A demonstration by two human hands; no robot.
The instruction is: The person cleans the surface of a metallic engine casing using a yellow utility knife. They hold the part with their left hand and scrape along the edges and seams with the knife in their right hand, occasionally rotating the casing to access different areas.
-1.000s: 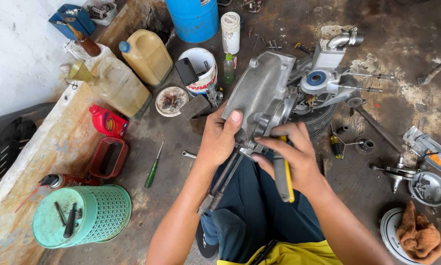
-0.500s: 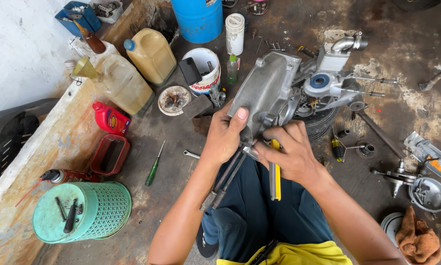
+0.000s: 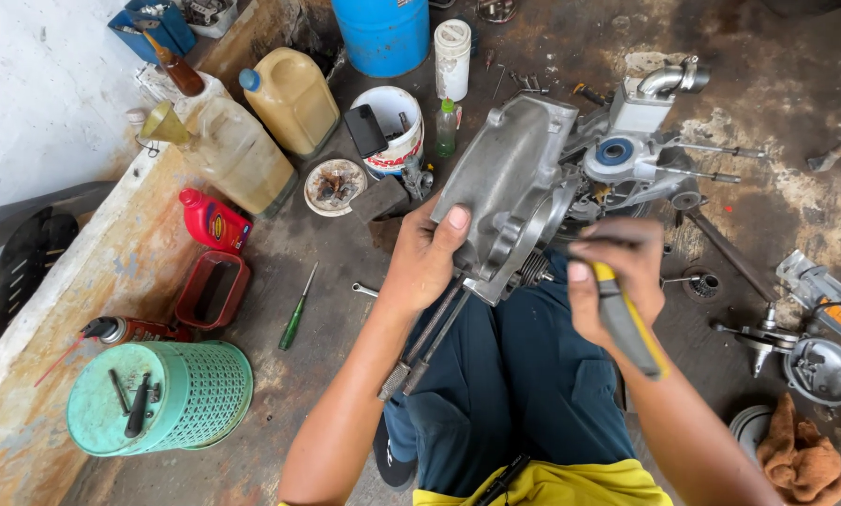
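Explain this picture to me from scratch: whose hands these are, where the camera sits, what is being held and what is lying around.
There is no machine here: a person works with bare hands, and the one camera sits on their head, looking down over their lap at a stained workshop floor. The left hand grips a grey cast-metal engine cover with the thumb on top. The right hand is closed round a yellow-handled tool, a little to the right of the cover. On the floor lie a green screwdriver, a red oil bottle, two yellowish jerrycans, a white bucket and a teal mesh basket. To the right are loose engine parts and an orange rag.
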